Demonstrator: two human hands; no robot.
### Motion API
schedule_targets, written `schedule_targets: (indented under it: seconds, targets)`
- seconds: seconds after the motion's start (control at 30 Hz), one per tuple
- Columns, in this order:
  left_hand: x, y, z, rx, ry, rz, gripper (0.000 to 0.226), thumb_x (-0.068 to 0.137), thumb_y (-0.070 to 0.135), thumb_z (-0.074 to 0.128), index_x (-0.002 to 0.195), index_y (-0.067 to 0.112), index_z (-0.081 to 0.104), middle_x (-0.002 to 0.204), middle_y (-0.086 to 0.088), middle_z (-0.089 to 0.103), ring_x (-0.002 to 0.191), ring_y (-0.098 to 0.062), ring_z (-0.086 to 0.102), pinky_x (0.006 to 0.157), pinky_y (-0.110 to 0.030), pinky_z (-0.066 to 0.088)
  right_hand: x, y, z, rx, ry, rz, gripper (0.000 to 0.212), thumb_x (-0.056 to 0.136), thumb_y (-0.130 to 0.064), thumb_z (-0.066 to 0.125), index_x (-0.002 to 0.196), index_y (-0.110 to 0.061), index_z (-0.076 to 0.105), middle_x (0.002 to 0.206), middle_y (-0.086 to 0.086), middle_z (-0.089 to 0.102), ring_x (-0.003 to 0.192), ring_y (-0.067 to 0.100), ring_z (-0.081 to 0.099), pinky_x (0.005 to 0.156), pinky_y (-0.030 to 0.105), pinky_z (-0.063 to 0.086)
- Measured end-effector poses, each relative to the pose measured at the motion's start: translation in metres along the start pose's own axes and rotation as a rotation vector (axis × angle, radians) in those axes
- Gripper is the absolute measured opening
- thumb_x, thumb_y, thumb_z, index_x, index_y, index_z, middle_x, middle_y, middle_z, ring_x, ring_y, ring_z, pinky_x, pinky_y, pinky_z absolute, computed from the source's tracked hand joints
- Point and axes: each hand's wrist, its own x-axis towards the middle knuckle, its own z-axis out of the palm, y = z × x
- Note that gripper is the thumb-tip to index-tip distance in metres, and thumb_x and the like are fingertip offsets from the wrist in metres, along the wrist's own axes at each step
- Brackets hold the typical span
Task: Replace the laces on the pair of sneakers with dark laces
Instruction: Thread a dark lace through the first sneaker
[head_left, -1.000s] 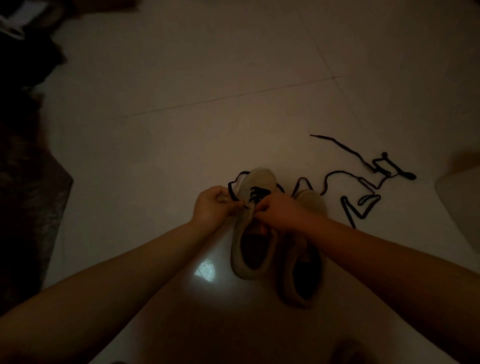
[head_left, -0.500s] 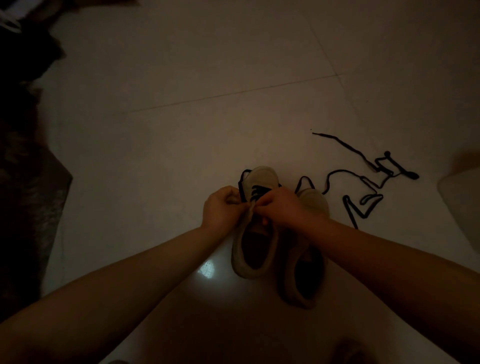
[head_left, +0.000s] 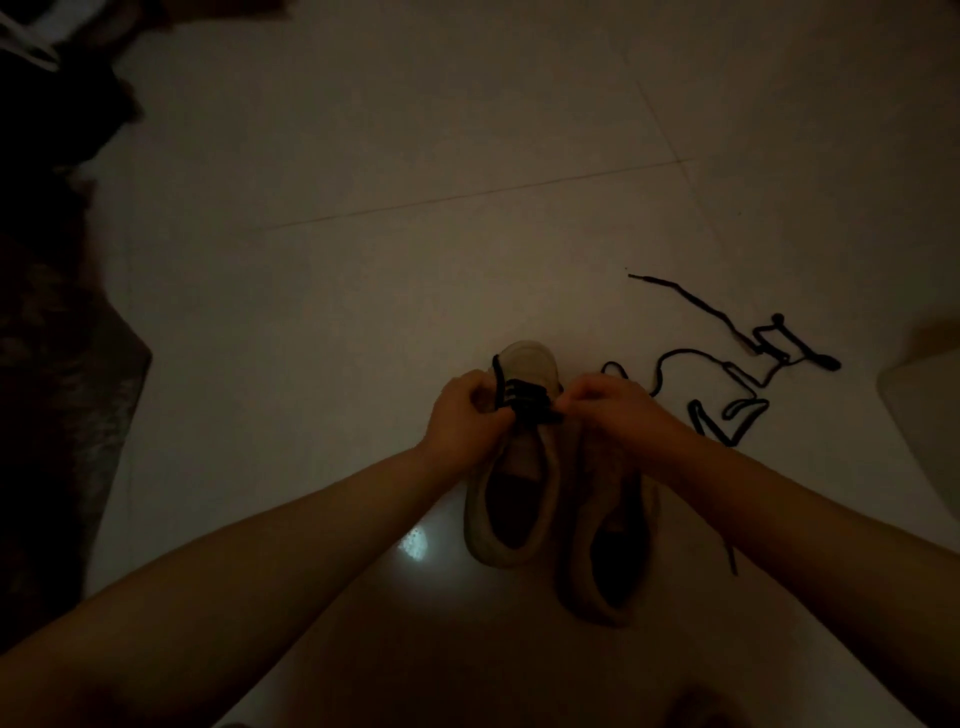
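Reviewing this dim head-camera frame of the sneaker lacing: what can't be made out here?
1. Head view: the left hand and right hand cover the eyelets of the left sneaker; each grip on the dark lace is unclear.
2. The right sneaker: its toe is hidden under the right hand and forearm, so any lacing is unknown.
3. Dark shapes along the left edge: too dim and cut off.
4. The loose dark lace: its near end passes behind the right forearm.
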Motion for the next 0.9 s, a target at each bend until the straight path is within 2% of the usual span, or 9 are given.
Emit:
schedule_targets:
  seconds: [0.13, 0.23, 0.33, 0.47, 0.57, 0.63, 0.77, 0.83, 0.9]
  targets:
    - [0.012, 0.039, -0.004, -0.5, -0.159, -0.247, 0.011, 0.085, -0.004, 0.056, 0.087, 0.006, 0.058, 0.077, -0.005, 0.059, 0.06, -0.01, 0.062, 0.048, -0.018, 0.049, -0.008, 0.011, 0.004, 0.186, -0.194, 0.072, 0.017, 0.092, -0.007, 0.054, 0.077, -0.015, 0.058, 0.093, -0.001, 0.059, 0.089, 0.015, 0.058, 0.081, 0.029, 0.05]
    - [0.031, 0.064, -0.006, -0.655, -0.106, -0.386, 0.006, 0.091, 0.007, 0.055, 0.096, 0.004, 0.057, 0.08, -0.004, 0.057, 0.065, -0.011, 0.056, 0.039, -0.014, 0.045, -0.01, 0.004, 0.008, 0.013, -0.259, 0.0, 0.015, 0.091, -0.01, 0.056, 0.079, -0.016, 0.061, 0.107, -0.01, 0.061, 0.105, 0.011, 0.057, 0.085, 0.021, 0.048]
    - [0.046, 0.067, 0.0, -0.575, -0.11, -0.42, 0.011, 0.095, 0.013, 0.052, 0.091, 0.005, 0.057, 0.083, -0.004, 0.054, 0.069, -0.013, 0.051, 0.051, -0.021, 0.045, -0.009, -0.003, 0.005, -0.101, -0.278, -0.033, 0.008, 0.092, -0.011, 0.056, 0.086, -0.014, 0.062, 0.118, -0.007, 0.059, 0.109, 0.007, 0.052, 0.082, 0.016, 0.043]
    - [0.06, 0.063, 0.009, -0.469, -0.136, -0.331, 0.033, 0.101, 0.009, 0.036, 0.131, 0.006, 0.049, 0.118, -0.006, 0.052, 0.096, -0.015, 0.049, 0.06, -0.017, 0.042, -0.009, -0.003, 0.01, -0.298, -0.315, -0.096, 0.008, 0.091, -0.02, 0.056, 0.086, -0.024, 0.061, 0.135, -0.009, 0.051, 0.117, 0.01, 0.049, 0.091, 0.026, 0.042]
    - [0.064, 0.054, 0.014, -0.476, -0.146, -0.287, 0.043, 0.101, 0.018, 0.039, 0.144, 0.013, 0.036, 0.14, -0.003, 0.044, 0.123, -0.018, 0.047, 0.093, -0.026, 0.047, -0.01, -0.004, 0.01, -0.276, -0.357, -0.11, 0.012, 0.091, -0.019, 0.056, 0.082, -0.025, 0.059, 0.137, -0.006, 0.05, 0.124, 0.015, 0.047, 0.099, 0.031, 0.042]
    - [0.065, 0.049, 0.015, -0.462, -0.158, -0.273, 0.049, 0.101, 0.022, 0.04, 0.147, 0.018, 0.026, 0.149, -0.006, 0.035, 0.13, -0.021, 0.042, 0.107, -0.035, 0.038, -0.012, -0.006, 0.007, -0.195, -0.382, -0.12, 0.015, 0.091, -0.01, 0.056, 0.08, -0.02, 0.057, 0.14, -0.003, 0.047, 0.127, 0.01, 0.043, 0.093, 0.016, 0.04]
    - [0.07, 0.044, 0.012, -0.445, -0.169, -0.232, 0.041, 0.099, 0.02, 0.045, 0.14, 0.018, 0.04, 0.141, -0.006, 0.042, 0.125, -0.021, 0.045, 0.094, -0.029, 0.042, -0.015, -0.008, 0.002, -0.134, -0.458, -0.101, 0.016, 0.091, -0.004, 0.055, 0.079, -0.016, 0.055, 0.14, 0.0, 0.048, 0.125, 0.001, 0.041, 0.079, 0.001, 0.039]
    - [0.07, 0.044, 0.009, -0.464, -0.17, -0.223, 0.023, 0.095, 0.013, 0.048, 0.115, 0.018, 0.058, 0.131, -0.007, 0.052, 0.11, -0.02, 0.054, 0.084, -0.028, 0.047, -0.016, -0.01, 0.003, -0.14, -0.502, -0.097, 0.019, 0.092, -0.005, 0.055, 0.078, -0.018, 0.055, 0.14, -0.002, 0.048, 0.124, -0.001, 0.04, 0.077, 0.0, 0.039]
    - [0.068, 0.046, 0.005, -0.518, -0.164, -0.222, 0.02, 0.091, 0.004, 0.046, 0.092, 0.017, 0.062, 0.12, -0.002, 0.058, 0.104, -0.019, 0.055, 0.078, -0.026, 0.048, -0.017, -0.011, 0.004, -0.165, -0.534, -0.106, 0.018, 0.092, -0.007, 0.055, 0.078, -0.019, 0.054, 0.14, -0.003, 0.049, 0.123, -0.003, 0.04, 0.076, 0.0, 0.039]
